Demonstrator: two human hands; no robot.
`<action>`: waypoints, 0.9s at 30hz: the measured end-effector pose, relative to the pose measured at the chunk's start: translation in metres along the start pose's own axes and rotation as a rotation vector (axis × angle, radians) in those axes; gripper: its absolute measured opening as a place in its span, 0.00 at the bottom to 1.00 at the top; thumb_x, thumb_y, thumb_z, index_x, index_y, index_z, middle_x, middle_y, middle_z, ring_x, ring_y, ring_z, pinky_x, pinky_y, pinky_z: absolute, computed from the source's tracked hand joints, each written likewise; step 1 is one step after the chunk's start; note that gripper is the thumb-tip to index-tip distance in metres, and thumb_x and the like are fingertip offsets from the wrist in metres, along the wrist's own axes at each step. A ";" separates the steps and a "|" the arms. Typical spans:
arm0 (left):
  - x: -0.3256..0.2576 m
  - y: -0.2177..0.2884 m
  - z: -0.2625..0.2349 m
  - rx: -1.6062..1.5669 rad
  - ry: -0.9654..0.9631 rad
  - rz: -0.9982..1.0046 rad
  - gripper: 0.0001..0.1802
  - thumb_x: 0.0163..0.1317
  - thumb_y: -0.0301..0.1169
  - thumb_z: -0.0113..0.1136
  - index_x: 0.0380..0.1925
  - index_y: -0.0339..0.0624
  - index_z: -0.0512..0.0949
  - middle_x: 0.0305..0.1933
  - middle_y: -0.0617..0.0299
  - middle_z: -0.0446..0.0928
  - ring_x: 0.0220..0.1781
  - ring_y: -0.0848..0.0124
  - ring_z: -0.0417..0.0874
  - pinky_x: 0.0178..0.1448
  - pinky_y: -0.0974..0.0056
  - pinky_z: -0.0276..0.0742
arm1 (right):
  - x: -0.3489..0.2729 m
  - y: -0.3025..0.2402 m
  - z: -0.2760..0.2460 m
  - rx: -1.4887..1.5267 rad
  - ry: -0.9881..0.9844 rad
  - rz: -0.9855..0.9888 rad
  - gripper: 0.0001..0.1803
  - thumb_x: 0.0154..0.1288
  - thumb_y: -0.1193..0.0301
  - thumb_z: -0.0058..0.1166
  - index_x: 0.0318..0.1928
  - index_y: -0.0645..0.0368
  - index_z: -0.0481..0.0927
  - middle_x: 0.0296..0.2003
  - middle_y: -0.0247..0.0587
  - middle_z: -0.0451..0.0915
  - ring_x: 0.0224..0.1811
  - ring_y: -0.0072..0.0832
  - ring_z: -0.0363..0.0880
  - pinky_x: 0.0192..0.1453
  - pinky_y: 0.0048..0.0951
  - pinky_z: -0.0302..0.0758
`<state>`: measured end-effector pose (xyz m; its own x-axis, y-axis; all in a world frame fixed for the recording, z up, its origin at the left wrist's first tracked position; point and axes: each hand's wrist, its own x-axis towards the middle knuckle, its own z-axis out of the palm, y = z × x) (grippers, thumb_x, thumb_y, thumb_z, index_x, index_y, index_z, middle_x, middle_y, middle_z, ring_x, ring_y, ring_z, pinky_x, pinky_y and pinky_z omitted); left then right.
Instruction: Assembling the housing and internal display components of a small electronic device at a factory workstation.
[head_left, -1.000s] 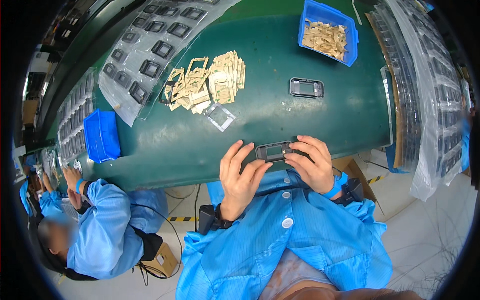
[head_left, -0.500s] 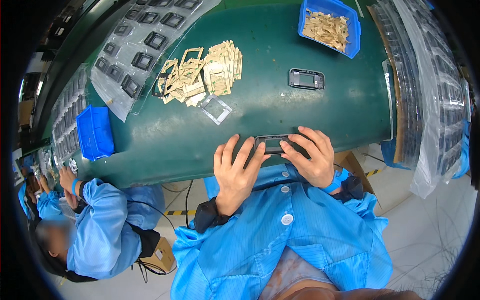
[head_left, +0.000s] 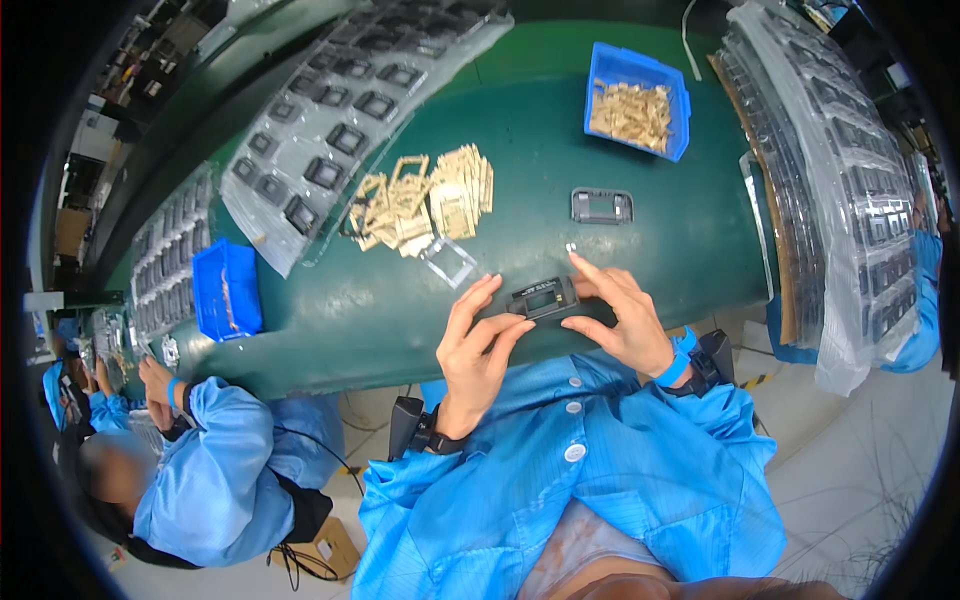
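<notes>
A small black plastic housing (head_left: 518, 304) with a rectangular window is held near the table's front edge, its near side tilted up. My left hand (head_left: 472, 350) grips its left end between thumb and fingers. My right hand (head_left: 628, 325) is beside the other end, thumb and forefinger apart. Its forefinger reaches forward to tiny whitish bits (head_left: 571, 247) on the table; whether it touches them I cannot tell. Farther off lies a similar dark housing (head_left: 602, 192). Left of it are a pale rectangular frame (head_left: 466, 277) and a pile of beige paper-backed frames (head_left: 460, 200).
A blue bin (head_left: 680, 125) of beige scraps stands at the far right, another blue bin (head_left: 250, 318) at the left. Clear trays (head_left: 270, 225) of black frames lie far left; wrapped tray stacks (head_left: 840, 200) rise at the right. A co-worker (head_left: 225, 470) sits on the left.
The view has shifted, so the table appears lower. My right hand has come off the housing, its forefinger stretching toward the bits. My left hand keeps hold, and the housing has tilted.
</notes>
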<state>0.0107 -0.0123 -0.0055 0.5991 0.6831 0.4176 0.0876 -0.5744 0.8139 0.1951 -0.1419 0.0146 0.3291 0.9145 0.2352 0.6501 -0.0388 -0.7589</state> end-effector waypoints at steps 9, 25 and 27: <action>0.052 0.045 -0.026 -0.114 0.008 0.078 0.10 0.51 0.16 0.74 0.35 0.32 0.85 0.57 0.40 0.82 0.58 0.56 0.85 0.62 0.56 0.83 | 0.049 -0.034 -0.022 0.766 -0.057 0.012 0.33 0.65 0.77 0.67 0.69 0.65 0.70 0.56 0.45 0.80 0.58 0.29 0.80 0.62 0.34 0.79; 0.051 0.053 -0.019 -0.701 0.044 -0.089 0.39 0.52 0.05 0.66 0.64 0.33 0.64 0.64 0.42 0.73 0.70 0.54 0.75 0.70 0.52 0.78 | 0.058 -0.022 -0.022 1.111 -0.199 0.064 0.30 0.71 0.77 0.60 0.71 0.66 0.67 0.52 0.43 0.81 0.57 0.24 0.79 0.63 0.28 0.77; 0.049 0.053 -0.020 -0.695 0.045 -0.096 0.39 0.52 0.05 0.66 0.64 0.33 0.64 0.64 0.42 0.73 0.70 0.54 0.74 0.71 0.51 0.78 | 0.057 -0.021 -0.021 1.106 -0.197 0.049 0.30 0.71 0.78 0.60 0.71 0.66 0.67 0.52 0.44 0.81 0.57 0.25 0.79 0.64 0.28 0.77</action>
<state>0.0292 0.0000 0.0659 0.5796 0.7428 0.3352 -0.3993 -0.0997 0.9114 0.2146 -0.0971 0.0573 0.1599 0.9734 0.1640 -0.3582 0.2121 -0.9092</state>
